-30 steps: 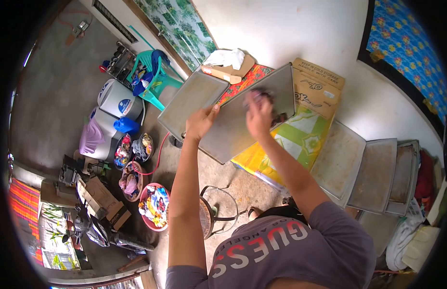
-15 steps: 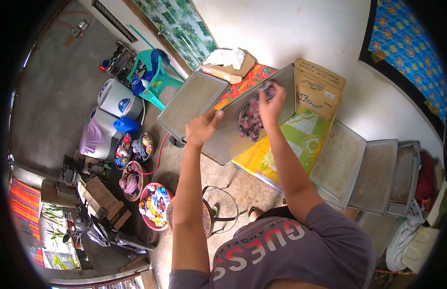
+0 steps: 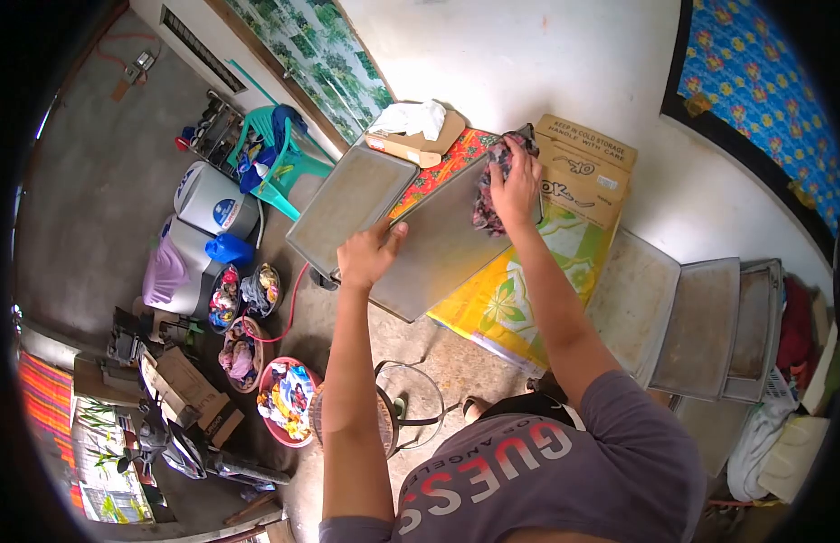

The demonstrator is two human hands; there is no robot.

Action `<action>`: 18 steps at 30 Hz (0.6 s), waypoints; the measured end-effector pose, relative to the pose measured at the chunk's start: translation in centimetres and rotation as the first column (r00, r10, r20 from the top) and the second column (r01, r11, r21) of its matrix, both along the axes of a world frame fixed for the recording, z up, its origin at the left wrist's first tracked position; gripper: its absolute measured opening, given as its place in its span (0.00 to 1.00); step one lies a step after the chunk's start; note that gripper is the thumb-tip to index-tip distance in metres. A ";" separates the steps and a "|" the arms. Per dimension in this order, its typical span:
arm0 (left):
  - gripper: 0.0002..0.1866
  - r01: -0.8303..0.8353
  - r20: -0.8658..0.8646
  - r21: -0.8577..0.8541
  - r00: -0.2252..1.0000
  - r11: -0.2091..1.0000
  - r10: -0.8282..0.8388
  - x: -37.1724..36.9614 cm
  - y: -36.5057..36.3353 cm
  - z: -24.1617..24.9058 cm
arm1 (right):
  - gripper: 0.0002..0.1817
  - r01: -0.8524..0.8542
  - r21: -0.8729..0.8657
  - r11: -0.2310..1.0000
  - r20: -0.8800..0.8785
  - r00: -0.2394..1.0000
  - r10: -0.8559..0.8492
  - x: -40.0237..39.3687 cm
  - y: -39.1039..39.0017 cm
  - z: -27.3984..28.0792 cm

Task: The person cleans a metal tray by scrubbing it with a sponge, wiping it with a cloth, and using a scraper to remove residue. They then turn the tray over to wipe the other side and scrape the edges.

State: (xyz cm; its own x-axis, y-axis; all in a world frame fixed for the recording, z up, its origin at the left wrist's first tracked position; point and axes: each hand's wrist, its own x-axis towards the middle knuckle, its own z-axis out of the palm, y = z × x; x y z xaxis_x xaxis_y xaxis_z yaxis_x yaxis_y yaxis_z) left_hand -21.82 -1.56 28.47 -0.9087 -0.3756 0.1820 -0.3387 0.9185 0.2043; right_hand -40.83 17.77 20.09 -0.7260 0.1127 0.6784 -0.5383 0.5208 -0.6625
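A flat grey metal tray (image 3: 438, 237) is held up in front of me, tilted. My left hand (image 3: 370, 253) grips its left edge, with the thumb over the rim. My right hand (image 3: 517, 188) presses a dark pink-and-black patterned cloth (image 3: 488, 201) against the tray's upper right end, and the cloth hides that corner. Another tray (image 3: 355, 204) lies behind on the left, beside an open cardboard box (image 3: 415, 145) with white material in it. Under the held tray is a table with a red floral cover (image 3: 454, 163) and a yellow-green cover (image 3: 510, 308).
A cardboard carton (image 3: 583, 167) stands against the wall. More trays (image 3: 696, 326) lean in a row at the right. Basins of clothes (image 3: 289, 398), a green chair (image 3: 284, 172) and a washing machine (image 3: 207, 199) are on the left. A round metal-framed stand (image 3: 411, 407) is near my feet.
My right hand and the cloth have moved up and right along the tray to its far end. My left hand still holds the left edge, and the view has shifted slightly.
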 end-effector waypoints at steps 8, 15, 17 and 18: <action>0.29 -0.024 0.079 0.035 0.997 0.999 0.021 -0.4 0.1 0.8 | 0.28 0.045 -0.149 0.988 0.123 0.992 -0.026 -2.3 1.1 -2.8; 0.26 -0.041 0.103 0.017 0.994 0.999 0.039 -0.9 -0.2 1.0 | 0.25 0.159 -0.241 0.957 0.328 0.942 -0.074 -1.8 1.2 -13.7; 0.26 -0.034 0.086 0.027 0.996 0.999 0.032 -1.0 -0.4 0.9 | 0.25 0.220 -0.266 0.938 0.479 0.875 -0.070 -1.4 1.4 -15.2; 0.25 -0.030 0.079 0.033 0.997 0.999 0.027 -1.1 -0.5 0.9 | 0.25 0.253 -0.274 0.928 0.550 0.833 -0.064 -1.3 1.6 -16.0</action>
